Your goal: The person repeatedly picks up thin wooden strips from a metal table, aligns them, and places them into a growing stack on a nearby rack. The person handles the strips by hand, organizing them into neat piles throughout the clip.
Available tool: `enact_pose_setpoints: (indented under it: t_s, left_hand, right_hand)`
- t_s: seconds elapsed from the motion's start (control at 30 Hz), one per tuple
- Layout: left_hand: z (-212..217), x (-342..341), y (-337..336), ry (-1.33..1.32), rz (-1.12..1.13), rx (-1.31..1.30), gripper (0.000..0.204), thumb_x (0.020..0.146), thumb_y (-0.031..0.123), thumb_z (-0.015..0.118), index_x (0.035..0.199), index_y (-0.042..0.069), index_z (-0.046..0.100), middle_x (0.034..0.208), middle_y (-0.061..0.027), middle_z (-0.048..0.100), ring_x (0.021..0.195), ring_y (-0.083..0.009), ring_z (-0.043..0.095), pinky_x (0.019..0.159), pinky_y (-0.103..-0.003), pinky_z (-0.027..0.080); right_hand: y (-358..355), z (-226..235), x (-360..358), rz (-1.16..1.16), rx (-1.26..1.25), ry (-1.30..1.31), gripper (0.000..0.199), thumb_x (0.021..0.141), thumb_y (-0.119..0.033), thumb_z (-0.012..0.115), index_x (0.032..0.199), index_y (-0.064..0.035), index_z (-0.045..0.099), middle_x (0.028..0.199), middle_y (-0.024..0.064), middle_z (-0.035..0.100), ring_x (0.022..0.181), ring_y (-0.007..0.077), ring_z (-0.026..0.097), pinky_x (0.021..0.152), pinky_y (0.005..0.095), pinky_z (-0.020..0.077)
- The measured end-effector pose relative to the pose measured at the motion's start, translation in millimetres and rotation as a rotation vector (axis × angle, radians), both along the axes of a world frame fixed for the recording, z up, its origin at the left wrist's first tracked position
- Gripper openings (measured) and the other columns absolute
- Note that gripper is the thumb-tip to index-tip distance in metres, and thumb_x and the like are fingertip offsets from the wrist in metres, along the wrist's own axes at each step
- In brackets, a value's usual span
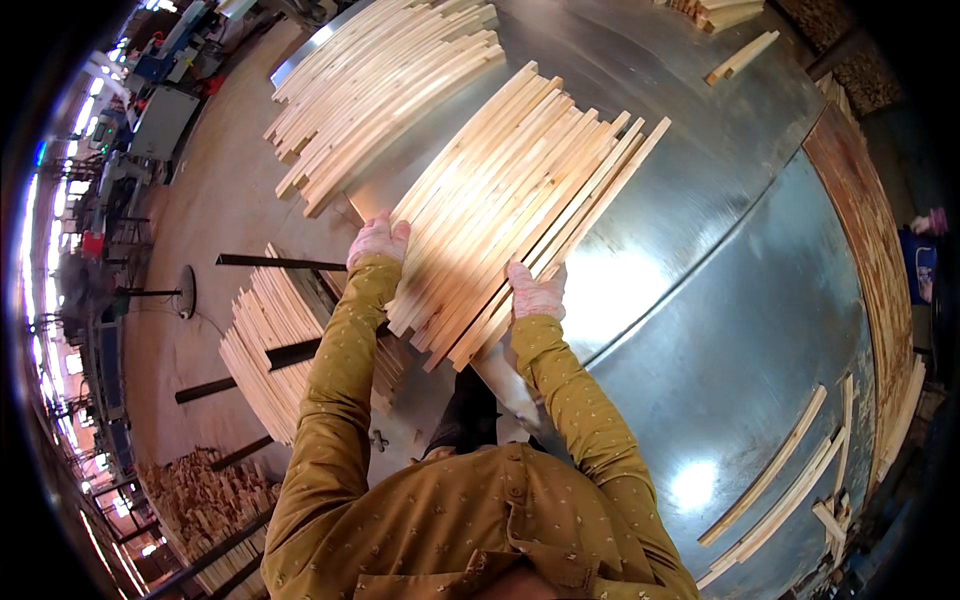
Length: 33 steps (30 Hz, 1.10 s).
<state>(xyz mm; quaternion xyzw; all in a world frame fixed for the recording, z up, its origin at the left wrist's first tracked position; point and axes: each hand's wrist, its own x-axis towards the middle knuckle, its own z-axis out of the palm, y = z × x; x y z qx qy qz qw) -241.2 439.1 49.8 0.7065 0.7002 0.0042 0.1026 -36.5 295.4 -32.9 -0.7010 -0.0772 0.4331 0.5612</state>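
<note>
A flat bundle of several long pale wooden slats (510, 210) lies side by side on a shiny sheet-metal table (720, 300), with its near ends over the table's edge. My left hand (378, 240) presses against the bundle's left side near its near end. On the right side my right hand (535, 292) grips the near ends. Both arms wear mustard-yellow sleeves.
A second fan of slats (385, 85) lies farther back on the table. More slats (270, 350) are stacked on a dark rack below left. Loose sticks (790, 480) lie at the table's right front, a short piece (742, 56) at the far edge. Machines stand along the left.
</note>
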Motion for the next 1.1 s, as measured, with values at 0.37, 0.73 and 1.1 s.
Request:
enact_pose_setpoints:
  t_s: [0.37,0.73,1.1]
  left_hand:
    - [-19.0,-143.6,17.6,-0.927,0.566,0.110,0.064,0.090,0.038,0.069,0.137,-0.001,0.050,0.124,-0.0151,0.062,0.113,-0.0268,0.059,0.100,-0.037,0.048]
    - [-93.0,-157.1,-33.1,-1.525,0.782,-0.306,0.041,0.092,0.028,0.067,0.124,0.004,0.061,0.114,-0.0112,0.065,0.109,-0.0194,0.061,0.093,-0.028,0.047]
    - [62.7,-211.6,-68.4,-1.701,1.019,-0.007,0.037,0.085,0.049,0.073,0.084,0.012,0.064,0.065,-0.0016,0.061,0.059,-0.0152,0.060,0.050,-0.028,0.049]
  right_hand:
    - [92.8,-13.6,-90.5,-0.151,0.001,0.049,0.088,0.089,-0.025,0.073,0.152,-0.0008,0.018,0.127,0.0244,0.058,0.114,0.0304,0.061,0.097,0.0385,0.0506]
    - [96.6,4.1,-79.9,-0.102,0.083,0.108,0.077,0.091,-0.002,0.064,0.152,-0.0011,0.015,0.123,0.0275,0.058,0.103,0.0340,0.066,0.090,0.0402,0.0592]
    - [104.7,33.3,-85.3,0.145,-0.294,-0.211,0.088,0.085,-0.040,0.070,0.146,0.0072,0.028,0.124,0.0244,0.059,0.112,0.0352,0.060,0.097,0.0373,0.0490]
